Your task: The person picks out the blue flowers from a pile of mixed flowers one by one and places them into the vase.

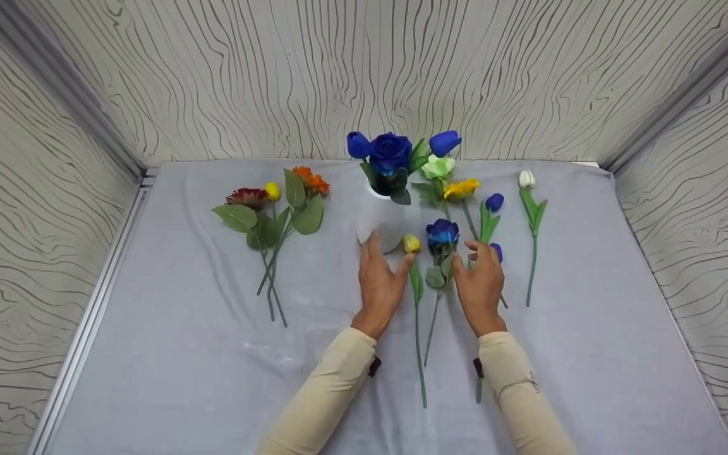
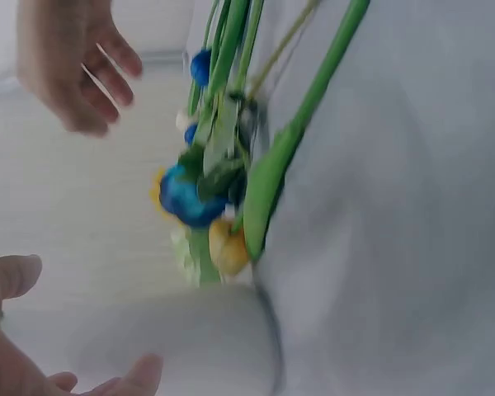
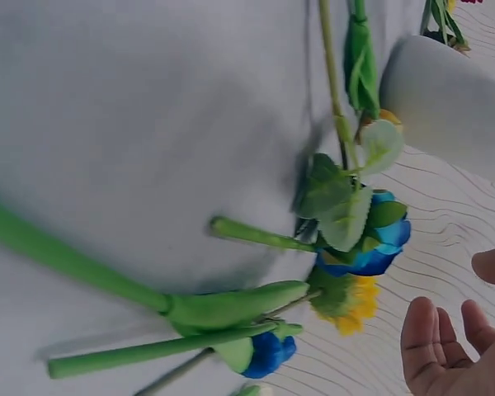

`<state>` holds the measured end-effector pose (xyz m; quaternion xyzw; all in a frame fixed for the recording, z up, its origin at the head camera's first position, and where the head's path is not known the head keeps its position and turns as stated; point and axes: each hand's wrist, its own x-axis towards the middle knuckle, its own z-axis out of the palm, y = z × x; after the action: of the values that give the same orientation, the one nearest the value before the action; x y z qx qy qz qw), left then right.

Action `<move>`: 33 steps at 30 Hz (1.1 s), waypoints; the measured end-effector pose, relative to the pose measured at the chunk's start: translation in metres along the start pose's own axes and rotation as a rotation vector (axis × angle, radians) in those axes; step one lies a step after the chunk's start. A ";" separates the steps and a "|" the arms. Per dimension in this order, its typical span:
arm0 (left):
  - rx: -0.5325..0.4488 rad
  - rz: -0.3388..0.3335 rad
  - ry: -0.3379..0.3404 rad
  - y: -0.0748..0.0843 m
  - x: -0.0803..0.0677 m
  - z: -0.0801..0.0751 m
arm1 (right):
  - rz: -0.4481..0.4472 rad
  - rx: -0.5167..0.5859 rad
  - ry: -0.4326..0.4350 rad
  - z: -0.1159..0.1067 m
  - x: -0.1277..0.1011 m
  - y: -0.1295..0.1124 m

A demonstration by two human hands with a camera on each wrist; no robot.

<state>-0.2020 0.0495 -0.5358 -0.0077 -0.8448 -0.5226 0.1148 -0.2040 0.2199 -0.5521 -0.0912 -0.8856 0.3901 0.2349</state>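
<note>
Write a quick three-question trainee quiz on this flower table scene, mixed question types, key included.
1. True or false: the white vase holds only blue flowers.
2. Which hand is beside the vase's base? A) left hand B) right hand
3. Fill in: the lone stem at far right carries a ____ tulip.

Key: 1 true, as far as the head view shows; 2 A; 3 white.

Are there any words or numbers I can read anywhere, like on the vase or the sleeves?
None can be read.
White vase: plain, no label.
Right sleeve: a tiny dark mark near the cuff, too small to read.
Grey cloth and wavy-lined walls: no writing.
</note>
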 end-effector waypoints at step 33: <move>0.338 0.179 -0.270 -0.011 -0.047 0.068 | 0.157 -0.055 -0.201 0.025 0.008 0.018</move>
<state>-0.1700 0.1101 -0.5841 -0.1330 -0.9239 -0.3557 0.0461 -0.2233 0.2186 -0.5771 -0.1272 -0.9053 0.3899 0.1109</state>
